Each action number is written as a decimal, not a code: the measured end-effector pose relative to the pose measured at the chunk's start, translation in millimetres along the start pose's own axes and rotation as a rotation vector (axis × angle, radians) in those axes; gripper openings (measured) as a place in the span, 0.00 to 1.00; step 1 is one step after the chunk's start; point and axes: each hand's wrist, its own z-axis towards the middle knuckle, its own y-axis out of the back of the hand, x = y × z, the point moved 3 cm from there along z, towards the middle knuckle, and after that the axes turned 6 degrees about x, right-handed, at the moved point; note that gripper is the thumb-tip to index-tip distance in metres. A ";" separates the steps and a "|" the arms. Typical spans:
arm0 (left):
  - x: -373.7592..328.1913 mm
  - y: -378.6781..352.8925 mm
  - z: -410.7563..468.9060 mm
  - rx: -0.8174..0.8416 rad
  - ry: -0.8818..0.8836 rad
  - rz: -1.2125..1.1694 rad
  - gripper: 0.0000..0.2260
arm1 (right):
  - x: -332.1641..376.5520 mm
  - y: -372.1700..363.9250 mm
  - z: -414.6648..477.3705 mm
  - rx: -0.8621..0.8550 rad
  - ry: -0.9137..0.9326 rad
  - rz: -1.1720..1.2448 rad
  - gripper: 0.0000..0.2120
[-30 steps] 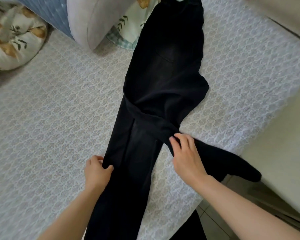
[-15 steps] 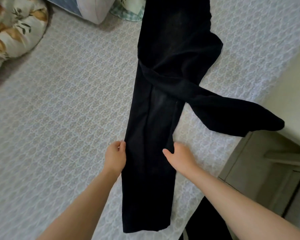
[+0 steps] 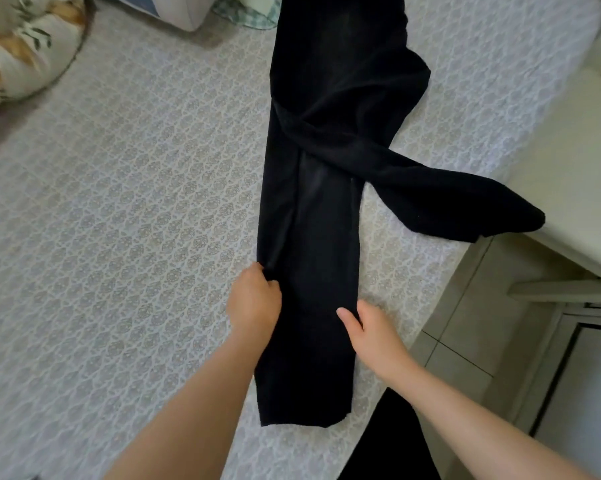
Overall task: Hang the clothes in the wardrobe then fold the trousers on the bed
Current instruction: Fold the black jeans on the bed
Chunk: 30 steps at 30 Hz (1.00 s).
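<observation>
Black trousers [image 3: 312, 237] lay flat on the bed [image 3: 119, 202], on its patterned cover, with the waist at the far end. One leg ran straight back toward the person. The other leg crossed over it and angled off to the right, and its hem reached past the bed's right edge, beside a pale piece of furniture [image 3: 569, 150].

The left hand [image 3: 254, 303] grasped the left edge of the straight leg, fingers curled into the cloth. The right hand [image 3: 371, 327] pinched the right edge of the same leg. Its thumb lay on top of the cloth and its fingers were hidden at the edge.

A floral pillow [image 3: 22, 53] sat at the far left corner. A tiled floor [image 3: 465, 341] showed to the right of the bed.
</observation>
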 end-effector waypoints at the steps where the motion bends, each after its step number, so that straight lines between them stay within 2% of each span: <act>1: 6.1 10.0 5.7 0.015 0.054 -0.133 0.05 | -1.5 4.5 -2.5 -0.033 0.003 0.022 0.19; 4: 30.9 39.3 10.5 0.058 0.188 -0.489 0.06 | -12.9 14.4 -14.3 -0.152 -0.001 0.086 0.19; 6: 44.1 50.0 5.5 0.126 0.213 -0.589 0.06 | -17.5 11.9 -22.0 -0.158 0.004 0.098 0.18; 8: 56.4 49.0 2.3 0.170 0.231 -0.622 0.07 | -22.9 4.7 -22.3 -0.161 -0.024 0.080 0.18; 11: 69.2 34.8 -1.6 0.249 0.284 -0.636 0.06 | -33.0 -3.1 -14.1 -0.151 -0.169 0.128 0.19; 13: 74.2 23.0 -8.2 0.353 0.285 -0.558 0.07 | -35.9 -8.2 -12.2 -0.052 -0.238 0.255 0.17; 15: 79.9 14.6 -16.8 0.465 0.270 -0.512 0.10 | -34.6 -14.2 -16.7 0.113 -0.230 0.408 0.09; 18: 90.8 16.5 -29.9 0.642 0.244 -0.553 0.14 | -44.2 -20.4 -28.2 0.298 -0.209 0.376 0.13; 20: 102.3 25.4 -35.4 0.732 0.252 -0.587 0.15 | -53.0 -18.6 -34.9 0.246 -0.168 0.282 0.15; 24: 129.5 39.9 -46.6 0.856 0.260 -0.638 0.17 | -55.9 -13.1 -43.8 0.174 -0.163 0.358 0.11; 27: 145.9 40.5 -48.4 0.759 0.332 -0.497 0.10 | -60.6 -16.8 -48.7 0.285 -0.297 0.310 0.06; 29: 153.5 37.7 -42.5 0.639 0.322 -0.174 0.04 | -69.7 -18.4 -49.5 0.363 -0.355 0.160 0.09; 30: 154.5 36.6 -38.0 0.631 0.288 0.033 0.03 | -72.7 -17.5 -47.7 0.390 -0.359 0.073 0.10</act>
